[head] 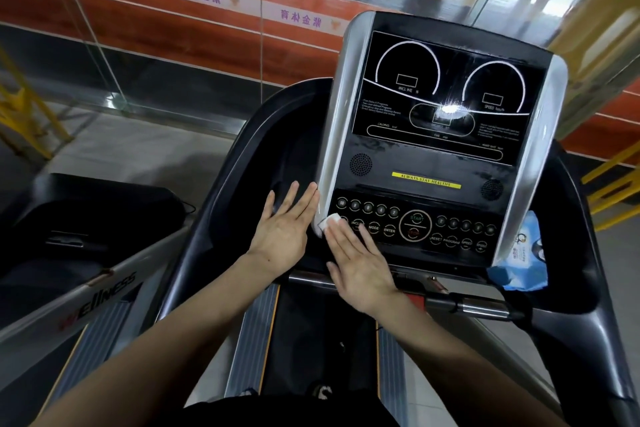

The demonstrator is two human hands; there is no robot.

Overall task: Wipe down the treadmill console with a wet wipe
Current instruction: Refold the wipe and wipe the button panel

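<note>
The treadmill console (pixel 429 149) stands ahead of me, black with silver side trims, two dial outlines on its display and a row of buttons below. A small folded white wet wipe (pixel 329 221) lies on the console's lower left corner, at the silver trim. My right hand (pixel 360 263) presses flat on it with straight fingers, only the wipe's upper end showing. My left hand (pixel 284 229) is spread flat just left of the console, fingertips close to the silver trim, over the black side tray.
A blue pack of wet wipes (pixel 523 253) sits in the right side tray beside the console. A silver handlebar (pixel 481 308) runs below the console. The treadmill belt (pixel 311 340) lies under me. Another treadmill (pixel 86 218) stands to the left. Glass wall ahead.
</note>
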